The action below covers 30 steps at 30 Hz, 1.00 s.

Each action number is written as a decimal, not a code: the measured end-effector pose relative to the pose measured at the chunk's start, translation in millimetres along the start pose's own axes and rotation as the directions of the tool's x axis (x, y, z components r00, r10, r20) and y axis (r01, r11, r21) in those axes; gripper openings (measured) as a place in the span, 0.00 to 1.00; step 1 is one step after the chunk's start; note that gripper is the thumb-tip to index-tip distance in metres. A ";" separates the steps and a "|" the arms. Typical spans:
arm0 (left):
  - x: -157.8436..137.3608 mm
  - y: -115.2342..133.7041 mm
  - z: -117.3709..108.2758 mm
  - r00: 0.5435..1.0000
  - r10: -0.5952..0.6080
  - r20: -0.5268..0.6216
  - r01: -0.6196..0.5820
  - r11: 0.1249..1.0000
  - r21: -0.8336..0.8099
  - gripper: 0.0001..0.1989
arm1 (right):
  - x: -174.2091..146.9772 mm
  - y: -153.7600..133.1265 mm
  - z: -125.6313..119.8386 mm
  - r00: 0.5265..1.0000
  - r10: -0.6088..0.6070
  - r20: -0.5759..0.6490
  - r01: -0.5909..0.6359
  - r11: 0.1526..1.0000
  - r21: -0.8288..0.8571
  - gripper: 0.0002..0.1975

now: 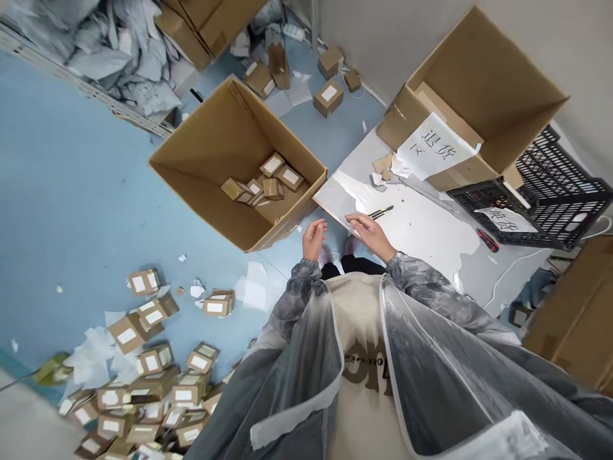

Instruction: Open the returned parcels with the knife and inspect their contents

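Large open-topped brown cardboard box, ahead-left of left hand
Stretched forward: left half-curled, right hand loosely spread, both empty.

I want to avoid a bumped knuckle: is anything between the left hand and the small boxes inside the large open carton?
Yes: the near wall of the large open carton stands between the left hand and the small boxes. No flap covers its top, so reaching over the rim looks possible.
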<state>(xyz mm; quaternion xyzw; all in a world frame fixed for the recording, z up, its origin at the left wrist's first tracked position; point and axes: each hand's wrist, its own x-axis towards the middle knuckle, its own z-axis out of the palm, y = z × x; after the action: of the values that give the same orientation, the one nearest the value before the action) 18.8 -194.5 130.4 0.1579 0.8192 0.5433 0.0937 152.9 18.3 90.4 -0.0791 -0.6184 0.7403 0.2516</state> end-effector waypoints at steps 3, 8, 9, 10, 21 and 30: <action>5.7 -11.2 1.5 0.994 -0.076 -0.072 0.075 0.997 -0.019 0.32 | 9.9 23.0 -10.4 0.991 0.133 0.009 -0.134 0.991 0.028 0.29; 2.8 -12.0 4.6 0.967 -0.156 -0.202 0.150 0.988 -0.043 0.31 | 55.5 46.1 -27.8 0.951 0.286 0.113 -0.296 0.952 0.076 0.38; 1.8 -8.6 4.0 0.959 -0.169 -0.226 0.161 0.986 -0.052 0.30 | 69.5 45.4 -29.9 0.947 0.286 0.147 -0.298 0.952 0.065 0.39; 1.4 -4.2 2.6 0.952 -0.181 -0.247 0.171 0.983 -0.062 0.30 | 85.0 42.7 -31.2 0.945 0.275 0.177 -0.288 0.956 0.050 0.39; 79.4 39.5 -66.2 0.899 -0.102 -0.426 0.024 0.983 -0.185 0.24 | 253.0 -26.2 -3.0 0.983 0.049 0.177 -0.065 0.994 0.086 0.22; 233.9 -4.3 -163.8 0.795 -0.440 -0.417 0.245 0.862 -0.444 0.16 | 254.7 -18.6 90.8 0.974 0.216 0.065 -0.222 0.970 0.098 0.29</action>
<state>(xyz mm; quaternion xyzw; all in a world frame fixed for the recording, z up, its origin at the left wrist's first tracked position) -253.2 -252.7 194.9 -0.1640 0.7130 0.6817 0.0024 -100.1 60.7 177.8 -0.1137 -0.5730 0.7966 0.1554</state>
